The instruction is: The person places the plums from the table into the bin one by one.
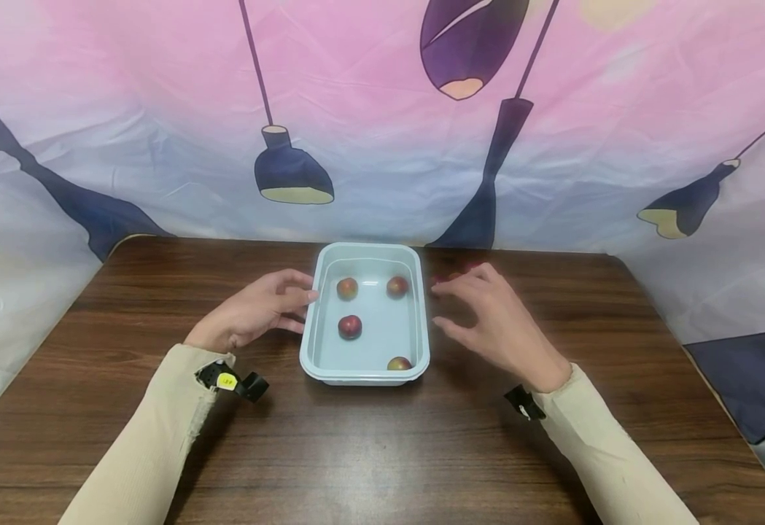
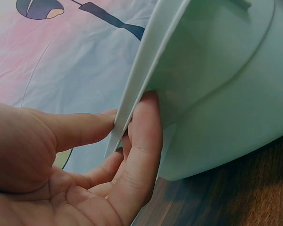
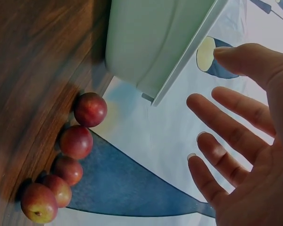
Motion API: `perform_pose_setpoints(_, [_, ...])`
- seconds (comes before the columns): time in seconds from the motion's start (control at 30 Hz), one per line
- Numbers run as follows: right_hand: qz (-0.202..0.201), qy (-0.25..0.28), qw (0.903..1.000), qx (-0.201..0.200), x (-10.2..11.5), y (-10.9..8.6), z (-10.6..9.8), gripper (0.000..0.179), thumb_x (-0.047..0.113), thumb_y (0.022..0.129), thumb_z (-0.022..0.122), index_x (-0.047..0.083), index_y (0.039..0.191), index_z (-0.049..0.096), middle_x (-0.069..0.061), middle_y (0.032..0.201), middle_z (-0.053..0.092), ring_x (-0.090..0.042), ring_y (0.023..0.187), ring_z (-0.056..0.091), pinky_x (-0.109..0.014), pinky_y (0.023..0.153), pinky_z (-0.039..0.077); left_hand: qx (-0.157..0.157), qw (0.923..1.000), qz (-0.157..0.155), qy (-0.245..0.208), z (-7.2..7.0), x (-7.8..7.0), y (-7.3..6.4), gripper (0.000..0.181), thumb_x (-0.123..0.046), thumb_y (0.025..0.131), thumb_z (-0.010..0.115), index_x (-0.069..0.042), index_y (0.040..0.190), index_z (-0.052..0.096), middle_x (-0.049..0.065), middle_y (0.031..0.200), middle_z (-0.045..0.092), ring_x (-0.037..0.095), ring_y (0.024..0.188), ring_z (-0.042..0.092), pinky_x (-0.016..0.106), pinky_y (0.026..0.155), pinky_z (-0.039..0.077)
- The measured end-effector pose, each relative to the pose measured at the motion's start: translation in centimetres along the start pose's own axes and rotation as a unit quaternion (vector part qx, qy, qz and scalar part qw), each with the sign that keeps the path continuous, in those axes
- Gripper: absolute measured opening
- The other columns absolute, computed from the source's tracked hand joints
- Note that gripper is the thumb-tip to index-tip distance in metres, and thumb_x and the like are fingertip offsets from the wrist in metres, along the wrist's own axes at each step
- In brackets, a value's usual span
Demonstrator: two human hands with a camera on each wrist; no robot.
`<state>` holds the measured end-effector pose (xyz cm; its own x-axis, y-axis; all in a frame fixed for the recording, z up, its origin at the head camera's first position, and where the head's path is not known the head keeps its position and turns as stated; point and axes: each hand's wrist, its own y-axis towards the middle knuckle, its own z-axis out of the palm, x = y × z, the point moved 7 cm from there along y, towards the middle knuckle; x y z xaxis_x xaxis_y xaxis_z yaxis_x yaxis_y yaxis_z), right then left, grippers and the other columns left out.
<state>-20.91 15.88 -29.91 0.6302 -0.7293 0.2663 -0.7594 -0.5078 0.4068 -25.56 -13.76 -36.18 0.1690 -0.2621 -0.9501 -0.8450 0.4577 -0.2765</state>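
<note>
A pale blue-green plastic tray (image 1: 378, 321) stands on the table with several reddish plums (image 1: 350, 327) lying apart inside. My left hand (image 1: 257, 306) pinches its left rim; in the left wrist view the thumb (image 2: 82, 132) is on one side of the lip and the fingers (image 2: 141, 146) on the other. To the tray's right, my right hand (image 1: 496, 317) hovers with fingers spread and slightly bent, holding nothing. Beyond that hand, a row of red plums (image 3: 76, 141) sits on the table, mostly hidden behind it in the head view.
The dark wood-grain table (image 1: 362, 459) ends at a hanging printed cloth (image 1: 369, 175) just behind the tray. Black straps with small devices (image 1: 227, 379) are worn at both wrists, over cream sleeves (image 1: 139, 437).
</note>
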Motion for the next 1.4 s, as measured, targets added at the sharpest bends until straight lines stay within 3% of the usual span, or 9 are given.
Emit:
perform_pose_setpoints(0.4, [0.023,0.001,0.9997,-0.001,-1.0,-0.1,-0.4,0.038,0.024,0.086,0.082,0.015,0.122,0.073,0.004,0.113,0.075,-0.019,0.102,0.051,-0.035,0.087,0.045,0.000,1.0000,-0.001,0.001,0.1,0.0,-0.1,0.055,-0.020,0.105,0.056,0.007,0.147,0.033,0.030,0.130,0.060,0.027,0.105,0.069,0.038,0.090,0.064])
perform_pose_setpoints(0.97, [0.049,-0.009,0.9987,-0.013,-2.3,-0.1,-0.7,0.039,0.024,0.085,0.083,0.011,0.120,0.073,-0.003,0.114,0.076,-0.020,0.101,0.051,-0.036,0.088,0.045,-0.001,1.0000,0.004,0.000,-0.1,0.0,0.0,0.054,-0.020,0.105,0.056,0.007,0.146,0.034,0.030,0.129,0.060,0.028,0.106,0.070,0.039,0.089,0.064])
perform_pose_setpoints(1.4, [0.069,-0.005,0.9976,0.006,-3.0,-0.3,-0.7,0.042,0.022,0.084,0.084,0.014,0.123,0.072,-0.002,0.119,0.075,-0.021,0.105,0.051,-0.038,0.091,0.045,-0.001,1.0000,-0.001,-0.001,0.0,0.1,0.1,0.053,-0.019,0.106,0.056,0.007,0.146,0.034,0.030,0.129,0.060,0.028,0.105,0.070,0.040,0.089,0.064])
